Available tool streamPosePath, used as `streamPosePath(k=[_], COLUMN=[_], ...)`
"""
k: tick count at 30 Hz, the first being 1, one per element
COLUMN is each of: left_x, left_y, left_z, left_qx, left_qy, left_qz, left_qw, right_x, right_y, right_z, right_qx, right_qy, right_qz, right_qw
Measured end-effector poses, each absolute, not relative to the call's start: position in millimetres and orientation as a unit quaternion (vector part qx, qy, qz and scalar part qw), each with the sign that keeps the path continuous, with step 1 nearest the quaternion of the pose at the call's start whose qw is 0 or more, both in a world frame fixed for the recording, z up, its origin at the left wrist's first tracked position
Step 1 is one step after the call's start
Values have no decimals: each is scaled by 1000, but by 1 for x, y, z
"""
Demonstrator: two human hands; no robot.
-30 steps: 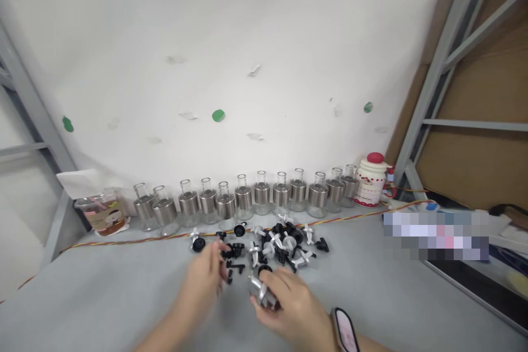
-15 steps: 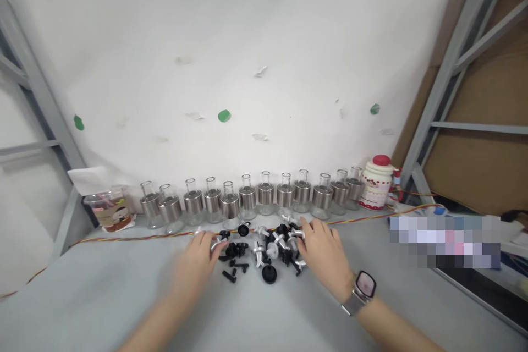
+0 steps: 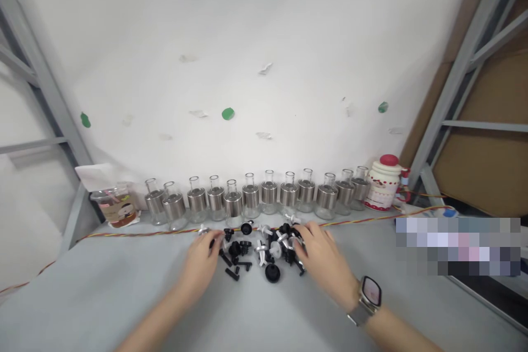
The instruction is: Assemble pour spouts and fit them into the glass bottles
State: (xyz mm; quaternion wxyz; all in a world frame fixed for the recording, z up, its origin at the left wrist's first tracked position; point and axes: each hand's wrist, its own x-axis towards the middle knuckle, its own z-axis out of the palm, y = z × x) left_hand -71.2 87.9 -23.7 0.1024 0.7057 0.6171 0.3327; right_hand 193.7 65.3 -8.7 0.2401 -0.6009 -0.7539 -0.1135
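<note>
A loose pile of small bottle pourer parts lies on the grey table, some black and some silvery white. At its left edge is my left hand (image 3: 201,258), fingers curved and thumb apart, touching a few parts. My right hand (image 3: 324,256), with a watch (image 3: 370,291) on the wrist, cups the right side of the pile with bent, parted fingers that hide some pieces. Between the hands lie a round black cap (image 3: 272,273), a silvery white spout piece (image 3: 261,253) and a short black tube (image 3: 232,274). Neither hand has lifted anything off the table.
Behind the pile, several glass bottles with metal sleeves (image 3: 269,192) stand in a row along the white wall. A plastic cup (image 3: 117,208) stands at the left end, a red-lidded jar (image 3: 383,184) at the right. A twisted red-yellow wire (image 3: 157,234) crosses the table.
The view has shifted slightly. My left thumb has drawn nearer its fingers at the pile's left edge. My right hand's fingers have bent further over the parts on the right.
</note>
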Motion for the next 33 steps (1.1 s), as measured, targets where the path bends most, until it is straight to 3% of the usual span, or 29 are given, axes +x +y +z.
streamPosePath(k=[9,18,33], left_x=[-110,-97,-74], left_y=[114,112,90], left_z=[-22,-31,-23], left_qx=[618,682,738], left_qy=[669,644,605], left_qz=[407,329,293], left_qw=[64,114,59], right_x=[184,186,208], right_y=[63,71,101], right_z=[-19,-26,-34], right_qx=[-514,-530,-568], right_qy=[-813,-780,-672], right_qz=[-54,17,103], right_qw=[268,332,465])
